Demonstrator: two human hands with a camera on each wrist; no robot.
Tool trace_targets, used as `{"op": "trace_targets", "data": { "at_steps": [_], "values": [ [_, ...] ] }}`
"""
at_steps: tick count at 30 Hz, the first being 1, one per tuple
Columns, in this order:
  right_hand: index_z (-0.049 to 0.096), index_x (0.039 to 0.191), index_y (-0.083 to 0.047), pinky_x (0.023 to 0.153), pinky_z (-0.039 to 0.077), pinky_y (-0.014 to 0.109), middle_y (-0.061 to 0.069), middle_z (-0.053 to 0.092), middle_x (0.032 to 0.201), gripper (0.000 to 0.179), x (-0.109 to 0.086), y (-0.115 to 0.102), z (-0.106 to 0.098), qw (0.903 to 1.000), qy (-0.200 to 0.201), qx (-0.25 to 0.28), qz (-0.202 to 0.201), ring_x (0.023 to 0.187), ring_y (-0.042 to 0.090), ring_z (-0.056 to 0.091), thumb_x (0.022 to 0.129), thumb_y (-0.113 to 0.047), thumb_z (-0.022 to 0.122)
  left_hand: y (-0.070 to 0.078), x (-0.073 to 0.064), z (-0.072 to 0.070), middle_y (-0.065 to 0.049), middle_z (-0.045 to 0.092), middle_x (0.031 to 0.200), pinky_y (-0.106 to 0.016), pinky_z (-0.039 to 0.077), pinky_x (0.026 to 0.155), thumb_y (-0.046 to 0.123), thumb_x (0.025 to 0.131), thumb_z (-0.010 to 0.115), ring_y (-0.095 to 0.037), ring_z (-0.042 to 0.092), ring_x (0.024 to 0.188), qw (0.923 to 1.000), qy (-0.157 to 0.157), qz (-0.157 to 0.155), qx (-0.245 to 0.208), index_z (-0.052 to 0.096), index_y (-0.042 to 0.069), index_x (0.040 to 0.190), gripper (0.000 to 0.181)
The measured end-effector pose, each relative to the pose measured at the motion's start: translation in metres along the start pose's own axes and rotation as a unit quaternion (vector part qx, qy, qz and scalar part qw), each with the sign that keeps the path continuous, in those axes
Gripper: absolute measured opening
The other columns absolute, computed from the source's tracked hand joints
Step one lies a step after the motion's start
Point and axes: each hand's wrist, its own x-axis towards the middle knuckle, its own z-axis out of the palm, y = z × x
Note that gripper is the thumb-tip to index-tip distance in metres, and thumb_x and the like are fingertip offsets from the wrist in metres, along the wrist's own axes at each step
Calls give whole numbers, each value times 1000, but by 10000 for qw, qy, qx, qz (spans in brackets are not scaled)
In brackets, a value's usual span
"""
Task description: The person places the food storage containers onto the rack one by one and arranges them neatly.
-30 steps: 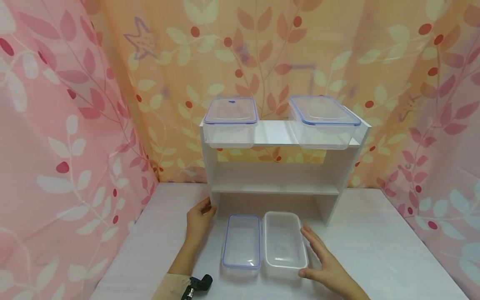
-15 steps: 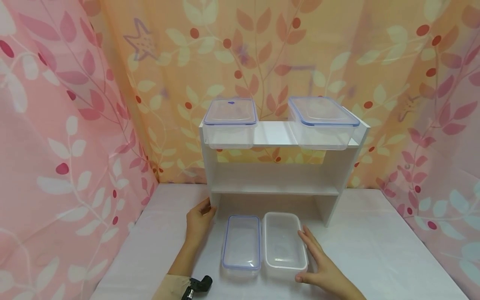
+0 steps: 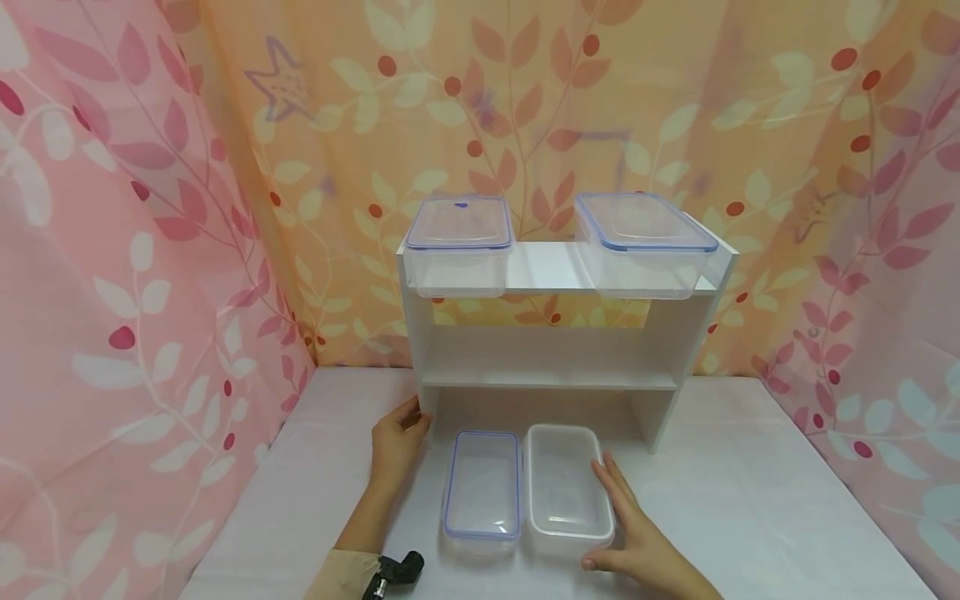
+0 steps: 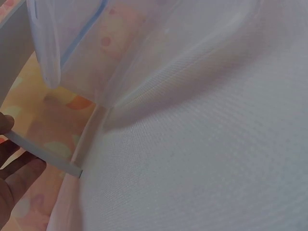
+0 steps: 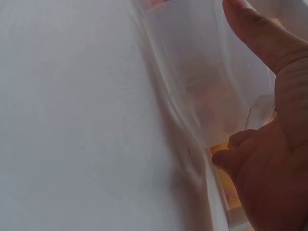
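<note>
A small white shelf (image 3: 551, 354) stands on the table. At its left side panel my left hand (image 3: 397, 442) pinches the lower front edge; the left wrist view shows thumb and fingers (image 4: 26, 173) on either side of the panel. Before the shelf lie two clear plastic food containers side by side. The left one is a food container with a blue-edged lid (image 3: 482, 483); the right one, a white-rimmed food container (image 3: 568, 479), shows no blue edge. My right hand (image 3: 637, 533) is spread at its right side, fingertips right at the rim and thumb by its near corner.
On the shelf's top board sit two larger clear containers with blue-edged lids, a left container (image 3: 459, 250) and a right container (image 3: 648, 246). A white cloth (image 3: 757, 500) covers the table. Patterned curtains (image 3: 150, 292) hang at the back and sides.
My right hand has slid slightly left, its fingers now further over the rim of the white-rimmed container and its thumb nearer the front. The left hand, shelf and containers stay put.
</note>
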Motion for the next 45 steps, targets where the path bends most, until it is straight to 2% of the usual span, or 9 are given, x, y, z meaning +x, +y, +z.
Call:
{"op": "trace_targets", "data": {
  "at_steps": [9,15,20,22,25,27,29,34,45],
  "values": [
    [5,166,-12,96,10,87,20,-14,170,134,2,3,9,9996,222,20,160,146,-19,-13,67,-15,95,-1,1,-1,-17,73,122,-42,60,88,13,92,77,-29,74,105,10000,-24,15,-21,69,3,131,41],
    [9,166,-16,98,10,88,26,-8,169,130,3,2,11,9983,382,-39,429,143,-21,-12,69,-22,95,-1,1,-1,-16,73,122,-42,60,88,12,92,77,-29,74,106,10000,-15,-38,-14,69,3,131,40],
    [14,165,-16,100,12,86,24,-4,170,127,3,2,11,9975,501,-133,486,143,-20,-9,68,-28,96,-1,1,0,-14,74,122,-41,60,89,11,92,77,-28,74,105,10000,-11,-85,-14,70,4,131,40],
    [16,165,-16,105,14,80,21,-2,171,127,3,2,11,9968,570,-269,487,145,-18,-7,67,-30,96,-1,1,0,-14,74,122,-41,60,89,11,92,77,-28,74,105,10000,-13,-91,-16,70,4,131,40],
    [19,165,-16,121,18,45,15,1,172,126,3,4,12,9960,675,-398,422,148,-14,-4,67,-32,97,-1,2,-1,-16,73,123,-41,60,90,11,92,77,-29,74,106,10000,-10,-49,-11,69,3,131,41],
    [21,164,-15,117,15,20,12,2,173,125,4,5,12,9957,726,-450,363,150,-12,-2,67,-32,97,0,1,-1,-16,73,123,-43,60,90,10,92,77,-30,74,107,10000,-14,-45,-9,69,2,131,41],
    [21,164,-15,106,10,5,11,2,173,124,3,7,13,9959,752,-403,293,150,-11,-1,68,-32,96,0,2,-1,-16,73,123,-43,60,91,10,92,77,-30,74,107,10000,-12,-39,0,68,1,131,42],
    [22,164,-15,105,10,4,15,3,172,121,3,8,14,9962,782,-334,214,150,-11,-1,69,-29,96,1,1,-1,-14,74,121,-43,60,90,11,92,77,-29,74,106,10000,-7,-81,39,69,1,131,41],
    [29,161,-12,109,18,8,12,9,172,116,4,9,12,9928,1047,-568,-130,152,-5,9,68,-25,97,2,1,0,-14,74,121,-43,60,88,12,92,77,-28,74,105,9999,7,-148,47,71,4,129,39]
  ]
}}
